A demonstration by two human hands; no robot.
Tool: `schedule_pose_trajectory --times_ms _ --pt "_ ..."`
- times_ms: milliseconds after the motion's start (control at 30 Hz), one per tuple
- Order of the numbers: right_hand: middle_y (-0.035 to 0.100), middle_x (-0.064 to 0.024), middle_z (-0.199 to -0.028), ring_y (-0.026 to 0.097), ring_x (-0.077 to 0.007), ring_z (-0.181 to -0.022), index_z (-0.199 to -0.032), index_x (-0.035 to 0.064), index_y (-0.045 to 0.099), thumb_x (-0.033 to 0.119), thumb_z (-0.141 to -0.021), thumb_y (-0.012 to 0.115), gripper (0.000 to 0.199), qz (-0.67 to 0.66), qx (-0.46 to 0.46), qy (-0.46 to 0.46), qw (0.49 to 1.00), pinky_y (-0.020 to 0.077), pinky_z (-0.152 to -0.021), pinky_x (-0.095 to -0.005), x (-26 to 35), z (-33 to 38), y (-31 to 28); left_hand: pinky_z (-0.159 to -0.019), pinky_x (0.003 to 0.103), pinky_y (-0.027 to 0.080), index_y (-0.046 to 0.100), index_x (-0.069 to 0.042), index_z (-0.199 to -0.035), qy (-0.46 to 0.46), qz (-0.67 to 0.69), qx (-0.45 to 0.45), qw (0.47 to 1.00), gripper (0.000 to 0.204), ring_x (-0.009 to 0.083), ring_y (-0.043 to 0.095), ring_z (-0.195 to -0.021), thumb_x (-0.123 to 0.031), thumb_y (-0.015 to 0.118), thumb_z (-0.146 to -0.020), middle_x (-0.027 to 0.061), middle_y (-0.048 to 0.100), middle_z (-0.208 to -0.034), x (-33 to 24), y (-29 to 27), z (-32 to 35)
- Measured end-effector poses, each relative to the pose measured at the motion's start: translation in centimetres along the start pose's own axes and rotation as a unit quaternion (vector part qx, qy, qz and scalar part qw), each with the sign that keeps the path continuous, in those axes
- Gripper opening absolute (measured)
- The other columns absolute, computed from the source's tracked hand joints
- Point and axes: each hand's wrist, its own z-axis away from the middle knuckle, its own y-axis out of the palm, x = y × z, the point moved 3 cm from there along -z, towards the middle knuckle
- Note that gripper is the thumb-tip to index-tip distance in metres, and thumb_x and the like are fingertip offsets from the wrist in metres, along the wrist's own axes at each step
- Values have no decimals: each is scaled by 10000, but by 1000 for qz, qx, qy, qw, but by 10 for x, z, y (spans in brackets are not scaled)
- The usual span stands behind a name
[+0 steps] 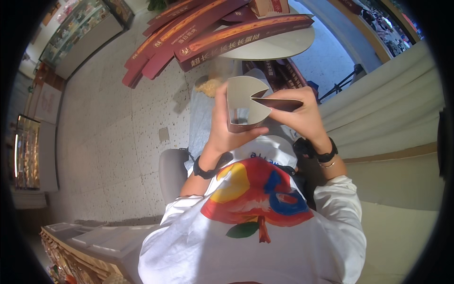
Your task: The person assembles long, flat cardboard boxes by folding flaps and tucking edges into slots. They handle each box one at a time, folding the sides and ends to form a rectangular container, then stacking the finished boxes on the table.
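Observation:
An open paperboard carton, pale inside and dark red outside, is held up in front of me with its open end toward me. My left hand grips its left side, with the thumb along the lower edge. At the right, my right hand pinches a folded-in part of the carton, where the board creases inward to a point. Both hands are closed on the same carton. The carton's far end is hidden behind my hands.
Long dark-red printed boxes lie piled on a round white table ahead, some sticking out past its left edge. More such boxes are beneath it. A grey chair is at left; a pale curtain hangs at right.

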Motion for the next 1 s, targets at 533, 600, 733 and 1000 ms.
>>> schedule_pose_trajectory --times_ms 533,600,733,1000 --pt "516 -101 -1362 490 -220 -1284 -1391 45 439 176 -953 637 498 -443 -136 40 885 427 -1054 -407 -105 7 23 -944 329 527 423 -77 -1345 -117 344 -299 882 539 175 609 -1106 -363 644 -945 79 570 -1239 73 1 -29" --pt "539 -104 -1346 524 -210 -1253 -1378 32 455 137 -963 621 459 -521 -165 55 836 454 -1037 -402 -111 3 36 -975 350 508 397 -82 -1363 -118 355 -304 876 589 186 583 -1148 -391 654 -932 78 542 -1279 77 17 -26" --pt "537 -130 -1340 565 -232 -1209 -1373 20 441 113 -986 572 418 -539 -178 129 813 492 -1017 -389 -113 4 46 -971 370 509 404 -65 -1360 -107 352 -273 889 599 204 597 -1127 -429 625 -939 97 554 -1272 86 36 -13" --pt "548 -123 -1313 585 -228 -1175 -1369 18 428 79 -965 597 441 -538 -173 130 815 537 -960 -373 -117 -5 14 -972 332 470 404 -39 -1383 -81 133 -117 981 521 196 561 -1152 -334 568 -986 109 540 -1302 110 17 -50"
